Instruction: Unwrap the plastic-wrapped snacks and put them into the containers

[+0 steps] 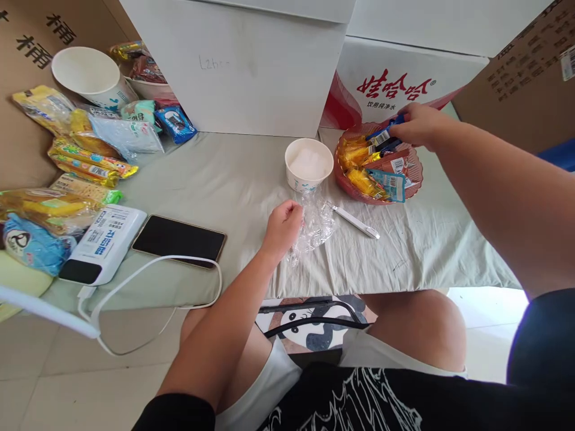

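Right hand (420,124) pinches a blue snack packet (384,135) over the red basket (415,173). Left hand (283,227), left of the basket, fingers curled, pins the clear wrapper (317,221). Best: lift the packet straight up, clear of its neighbours.

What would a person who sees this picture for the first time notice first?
The right hand reaches over the red basket of snacks at upper right and holds a blue packet. In the middle, the left hand touches a crumpled clear plastic wrapper, just in front of a white paper cup. At far left, a colourful heap of snack packets lies behind a phone and a white power bank.
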Available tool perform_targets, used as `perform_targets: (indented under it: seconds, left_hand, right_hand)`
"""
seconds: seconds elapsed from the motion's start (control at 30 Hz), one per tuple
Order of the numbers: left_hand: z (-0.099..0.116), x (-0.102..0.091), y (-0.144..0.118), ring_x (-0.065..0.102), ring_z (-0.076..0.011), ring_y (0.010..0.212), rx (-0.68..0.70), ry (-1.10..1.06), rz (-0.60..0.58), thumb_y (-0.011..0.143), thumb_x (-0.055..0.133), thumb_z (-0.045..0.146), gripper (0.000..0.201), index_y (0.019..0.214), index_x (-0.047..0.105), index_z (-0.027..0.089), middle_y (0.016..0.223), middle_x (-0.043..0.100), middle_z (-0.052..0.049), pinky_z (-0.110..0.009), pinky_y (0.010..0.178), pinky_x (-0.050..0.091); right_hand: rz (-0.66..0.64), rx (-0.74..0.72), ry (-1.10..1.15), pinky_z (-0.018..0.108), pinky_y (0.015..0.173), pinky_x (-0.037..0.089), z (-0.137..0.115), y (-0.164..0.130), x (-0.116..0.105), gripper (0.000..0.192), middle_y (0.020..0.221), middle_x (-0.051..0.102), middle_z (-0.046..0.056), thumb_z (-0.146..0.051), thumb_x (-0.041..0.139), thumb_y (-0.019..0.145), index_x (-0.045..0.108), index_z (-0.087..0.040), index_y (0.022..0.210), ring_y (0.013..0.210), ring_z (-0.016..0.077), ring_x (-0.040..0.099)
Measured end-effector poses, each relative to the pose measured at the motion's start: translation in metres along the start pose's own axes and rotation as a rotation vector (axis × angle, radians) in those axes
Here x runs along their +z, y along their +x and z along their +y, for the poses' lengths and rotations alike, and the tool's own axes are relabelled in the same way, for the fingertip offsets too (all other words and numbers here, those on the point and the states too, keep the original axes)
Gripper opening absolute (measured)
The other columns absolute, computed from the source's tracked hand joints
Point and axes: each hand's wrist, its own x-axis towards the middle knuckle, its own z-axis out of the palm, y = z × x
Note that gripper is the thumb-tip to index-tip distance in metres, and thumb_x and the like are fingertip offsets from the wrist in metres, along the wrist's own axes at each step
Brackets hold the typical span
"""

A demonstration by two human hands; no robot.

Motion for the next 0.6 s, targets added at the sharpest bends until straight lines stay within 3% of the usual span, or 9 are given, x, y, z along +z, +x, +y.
perform_targets:
  seconds: [0.13,0.33,0.5,0.53,0.6]
  left_hand:
    - [0.003,-0.001,0.0,0.044,-0.0104,0.058,-0.016,-0.005,-0.017,0.09,0.053,0.022,0.024,0.066,0.048,0.021,0.059,0.046,0.005,-0.025,0.056,0.031]
    - [0.003,-0.004,-0.002,0.043,-0.0105,0.058,-0.015,0.008,-0.024,0.091,0.053,0.024,0.024,0.067,0.048,0.021,0.059,0.046,0.005,-0.025,0.055,0.029]
    - [0.002,-0.001,0.0,0.043,-0.0108,0.058,-0.001,0.011,-0.019,0.09,0.054,0.025,0.022,0.069,0.051,0.021,0.06,0.049,0.004,-0.025,0.054,0.031]
    - [0.002,-0.001,-0.001,0.042,-0.0105,0.057,0.0,0.004,-0.027,0.089,0.055,0.026,0.021,0.069,0.051,0.021,0.06,0.05,0.004,-0.025,0.053,0.03]
    - [0.004,-0.001,-0.002,0.038,-0.0098,0.055,0.008,-0.019,-0.063,0.088,0.055,0.027,0.021,0.068,0.051,0.021,0.061,0.051,0.004,-0.025,0.05,0.027]
  right_hand:
    - [-0.189,0.083,-0.151,0.037,0.083,0.047,-0.007,-0.002,-0.009,0.051,0.126,0.074,0.021,-0.047,0.071,0.082,0.07,0.001,0.099,0.118,0.0221,0.071]
    - [-0.223,0.15,-0.236,0.042,0.095,0.046,-0.035,-0.024,-0.022,0.045,0.128,0.074,0.021,-0.031,0.081,0.082,0.072,0.0,0.113,0.124,0.0245,0.066]
    - [-0.378,0.089,-0.126,0.045,0.104,0.046,-0.048,-0.025,-0.022,0.054,0.136,0.071,0.022,-0.022,0.085,0.084,0.069,-0.006,0.133,0.123,0.0247,0.065]
    - [-0.366,0.112,-0.088,0.045,0.104,0.047,-0.049,-0.024,-0.026,0.053,0.137,0.07,0.021,-0.025,0.082,0.088,0.068,-0.007,0.136,0.121,0.0241,0.066]
    - [-0.219,0.175,0.002,0.047,0.104,0.048,-0.047,-0.027,-0.039,0.044,0.136,0.07,0.02,-0.03,0.069,0.098,0.067,-0.008,0.137,0.12,0.0236,0.066]
